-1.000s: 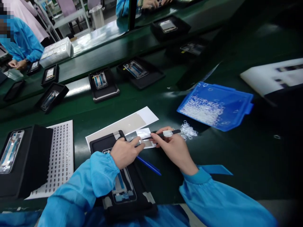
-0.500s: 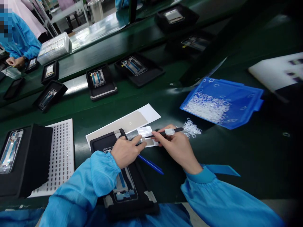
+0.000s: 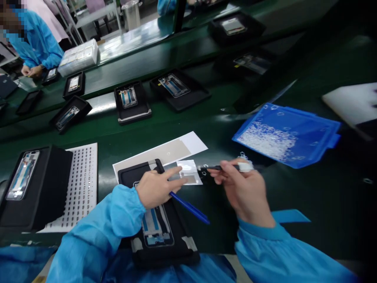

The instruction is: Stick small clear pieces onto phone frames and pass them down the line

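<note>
My left hand (image 3: pixel 156 189) stretches two fingers onto a small white sheet (image 3: pixel 188 167) with a grey patch. From beneath that hand juts a blue pen (image 3: pixel 191 208), apparently tucked in its folded fingers, which are hidden. My right hand (image 3: pixel 246 188) pinches black tweezers (image 3: pixel 216 168) wrapped in white tape. Their tips are just right of the sheet, by small clear rings (image 3: pixel 204 173). Under my left forearm lies a black foam tray (image 3: pixel 184 232) bearing a phone frame (image 3: pixel 157 224). Partly behind my right fingers sits a little heap of clear rings (image 3: pixel 244 156).
A blue bin (image 3: pixel 312 137) holds many clear rings. A white card (image 3: pixel 196 141) lies behind the foam tray. At left stand a perforated white board (image 3: pixel 81 184) and another black tray (image 3: pixel 44 184). Farther back are several trayed phone frames (image 3: pixel 128 97) and a co-worker (image 3: pixel 38 43).
My right hand has drawn the tweezers away to the right, off the small sheet. The left fingers stay on the sheet, and more of the blue pen shows. The whole view has shifted slightly.
</note>
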A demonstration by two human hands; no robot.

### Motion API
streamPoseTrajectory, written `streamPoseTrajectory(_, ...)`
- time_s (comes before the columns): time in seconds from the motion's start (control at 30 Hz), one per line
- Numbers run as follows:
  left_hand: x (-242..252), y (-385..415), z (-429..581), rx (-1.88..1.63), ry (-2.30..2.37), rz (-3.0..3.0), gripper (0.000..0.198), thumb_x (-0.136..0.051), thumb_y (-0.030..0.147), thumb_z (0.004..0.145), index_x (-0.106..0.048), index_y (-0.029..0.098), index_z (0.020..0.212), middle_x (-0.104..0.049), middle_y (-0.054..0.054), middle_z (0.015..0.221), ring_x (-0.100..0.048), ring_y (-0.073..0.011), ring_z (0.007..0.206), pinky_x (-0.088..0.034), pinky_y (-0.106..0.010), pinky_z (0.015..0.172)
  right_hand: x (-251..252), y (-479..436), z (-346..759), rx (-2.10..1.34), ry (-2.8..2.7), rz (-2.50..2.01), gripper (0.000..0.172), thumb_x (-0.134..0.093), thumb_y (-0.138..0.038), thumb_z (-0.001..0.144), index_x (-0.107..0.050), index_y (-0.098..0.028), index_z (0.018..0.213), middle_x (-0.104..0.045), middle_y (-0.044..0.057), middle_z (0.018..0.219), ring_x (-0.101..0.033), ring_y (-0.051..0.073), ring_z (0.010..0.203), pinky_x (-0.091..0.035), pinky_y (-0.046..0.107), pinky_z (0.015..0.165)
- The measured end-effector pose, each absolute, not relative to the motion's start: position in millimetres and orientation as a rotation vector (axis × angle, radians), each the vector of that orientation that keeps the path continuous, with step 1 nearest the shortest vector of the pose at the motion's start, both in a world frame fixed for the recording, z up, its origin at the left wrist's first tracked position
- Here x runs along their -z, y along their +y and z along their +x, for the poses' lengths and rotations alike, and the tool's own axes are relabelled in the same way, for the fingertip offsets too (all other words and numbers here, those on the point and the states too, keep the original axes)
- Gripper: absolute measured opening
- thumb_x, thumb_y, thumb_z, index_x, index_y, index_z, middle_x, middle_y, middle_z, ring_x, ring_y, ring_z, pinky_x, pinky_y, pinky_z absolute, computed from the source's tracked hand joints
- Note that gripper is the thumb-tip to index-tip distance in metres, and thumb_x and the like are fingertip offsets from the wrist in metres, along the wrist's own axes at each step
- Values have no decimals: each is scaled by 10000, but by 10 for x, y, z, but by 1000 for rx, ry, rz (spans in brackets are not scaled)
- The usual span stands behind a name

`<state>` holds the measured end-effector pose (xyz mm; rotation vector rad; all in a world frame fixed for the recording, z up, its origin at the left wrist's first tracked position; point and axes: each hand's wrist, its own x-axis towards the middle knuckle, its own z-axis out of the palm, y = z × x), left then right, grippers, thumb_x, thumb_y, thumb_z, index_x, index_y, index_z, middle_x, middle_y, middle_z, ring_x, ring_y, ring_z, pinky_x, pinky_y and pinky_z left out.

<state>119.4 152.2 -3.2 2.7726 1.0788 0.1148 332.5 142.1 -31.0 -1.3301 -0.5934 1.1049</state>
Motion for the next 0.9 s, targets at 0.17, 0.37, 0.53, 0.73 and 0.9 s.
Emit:
streamPoseTrajectory(0.17, -125, 1517, 618, -468, 1462, 2087, 250, -514, 307, 936, -709, 198, 1047, -731, -37, 968, -675, -162, 876, -508, -241, 792, 236, 1235, 2916, -1164, -800, -1343, 473, -829, -552, 618, -517, -203, 687, -553, -13, 445, -540, 133, 399, -384, 208, 373)
streamPoseTrajectory(0.37, 50, 1558, 465, -225, 1543, 1771, 249, -538, 339, 883, -728, 179, 883, -675, 9, 703, -590, -133, 632, -426, -220, 600, 389, 1235, 2422, -1208, -1217, -1413, 405, -710, -575, 748, -567, -202, 683, -611, 9, 571, -660, 208, 571, -543, 306, 561)
streamPoseTrajectory(0.53, 55, 1599, 555, -117, 1494, 1833, 203, -551, 293, 872, -714, 185, 820, -657, 12, 688, -568, -130, 615, -387, -225, 600, 470, 1251, 2397, -1088, -1293, -1467, 323, -678, -500, 786, -583, -204, 699, -652, 28, 629, -685, 227, 627, -522, 290, 527)
streamPoseTrajectory(0.73, 36, 1618, 588, 3, 1527, 1883, 197, -553, 319, 882, -704, 194, 857, -686, 1, 744, -599, -150, 651, -382, -236, 605, 482, 1245, 2407, -1040, -1315, -1489, 301, -661, -473, 797, -600, -196, 695, -639, 24, 637, -682, 219, 615, -515, 279, 518)
streamPoseTrajectory(0.9, 37, 1619, 592, 31, 1529, 1887, 200, -544, 327, 890, -701, 203, 872, -698, 0, 771, -619, -157, 680, -396, -239, 626, 476, 1266, 2399, -1000, -1353, -1486, 311, -656, -469, 812, -605, -191, 683, -630, 25, 667, -672, 204, 611, -521, 278, 539)
